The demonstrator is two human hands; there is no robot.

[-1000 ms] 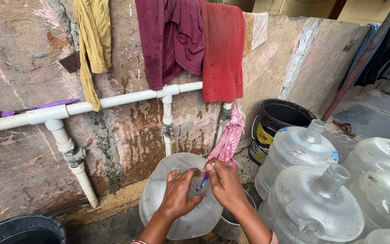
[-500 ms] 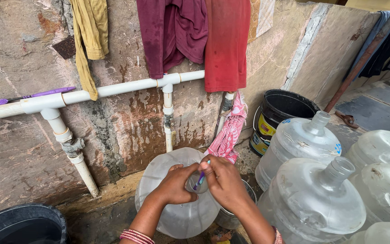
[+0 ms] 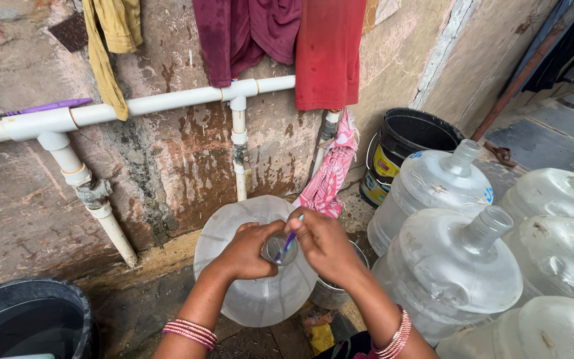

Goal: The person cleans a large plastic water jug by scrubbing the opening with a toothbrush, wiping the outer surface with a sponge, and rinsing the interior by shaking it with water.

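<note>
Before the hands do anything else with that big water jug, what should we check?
1. Left hand grips the jug's neck: ok.
2. Right hand holds the thin blue stick with its tip in the mouth: ok.
3. Water jug stands upright under the hands: ok.
4. Is there water in the jug: cannot tell.
5. Room to the right: not ok, other jugs crowd close.
6. Steel pot sits close by the jug: ok.
</note>
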